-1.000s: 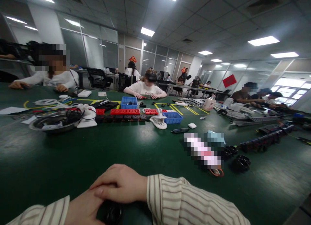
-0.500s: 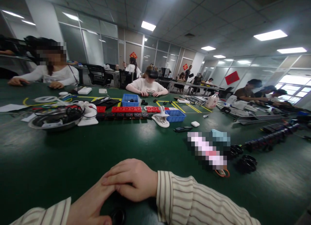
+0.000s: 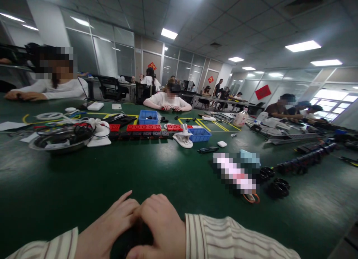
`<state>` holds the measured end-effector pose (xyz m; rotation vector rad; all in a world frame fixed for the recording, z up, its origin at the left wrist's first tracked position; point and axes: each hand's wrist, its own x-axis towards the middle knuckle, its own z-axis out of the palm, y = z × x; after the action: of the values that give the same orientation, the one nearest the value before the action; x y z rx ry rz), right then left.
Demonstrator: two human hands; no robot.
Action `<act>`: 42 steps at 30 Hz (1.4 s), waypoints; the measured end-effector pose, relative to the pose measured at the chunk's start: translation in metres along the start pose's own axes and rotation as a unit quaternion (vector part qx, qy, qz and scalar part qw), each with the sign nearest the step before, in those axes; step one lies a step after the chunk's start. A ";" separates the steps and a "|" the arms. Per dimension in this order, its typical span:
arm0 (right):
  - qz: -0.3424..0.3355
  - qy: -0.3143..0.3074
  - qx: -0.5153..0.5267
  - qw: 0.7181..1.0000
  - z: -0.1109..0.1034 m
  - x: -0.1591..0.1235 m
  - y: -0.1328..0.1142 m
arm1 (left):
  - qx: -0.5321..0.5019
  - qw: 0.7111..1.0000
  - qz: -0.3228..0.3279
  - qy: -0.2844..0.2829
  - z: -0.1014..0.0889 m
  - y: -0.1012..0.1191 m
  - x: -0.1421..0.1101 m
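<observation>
My left hand (image 3: 107, 225) and my right hand (image 3: 165, 223) meet at the bottom middle, close over the green tabletop. Between them is a black rounded object (image 3: 132, 236), mostly covered, so its kind cannot be made out. The right fingers curl over its far side, with the thumb low at its near edge. Against the right knuckles rest the left fingers, bent around the other side, one fingertip sticking up. Both wrists come out of cream striped cuffs.
A metal bowl (image 3: 61, 143) of cables and a white clip stand (image 3: 183, 136) lie ahead, with blue bins (image 3: 200, 135) and red power strips (image 3: 144, 127). To the right are a blurred pink item (image 3: 235, 173) and black coils (image 3: 279, 187). Co-workers sit around the table.
My right hand has slid off the back of the left and curled down. Both hands now close around the black object, which earlier showed on the table below them. The view shifted slightly.
</observation>
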<state>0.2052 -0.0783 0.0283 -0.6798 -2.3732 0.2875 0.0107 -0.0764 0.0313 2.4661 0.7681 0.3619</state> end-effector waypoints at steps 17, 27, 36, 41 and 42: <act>-0.271 -0.157 -0.081 0.946 0.005 0.005 0.009 | 0.022 0.999 -0.027 -0.031 -0.002 0.020 0.016; -0.142 -0.034 -0.098 0.984 0.013 0.003 0.003 | 0.091 0.994 0.024 0.050 0.019 0.000 -0.005; -0.198 -0.097 -0.105 0.970 0.008 0.007 0.006 | 0.072 0.997 0.005 0.029 0.012 0.011 0.005; -0.291 -0.148 -0.101 0.940 0.006 0.002 0.009 | -0.004 0.999 -0.044 0.015 0.006 0.017 0.012; -0.307 -0.155 -0.111 0.933 0.006 0.002 0.009 | -0.016 0.998 -0.053 0.006 0.005 0.019 0.013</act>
<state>0.2038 -0.0700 0.0212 0.0486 -2.8040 -0.1612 0.0311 -0.0839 0.0388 2.3830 0.8877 0.3477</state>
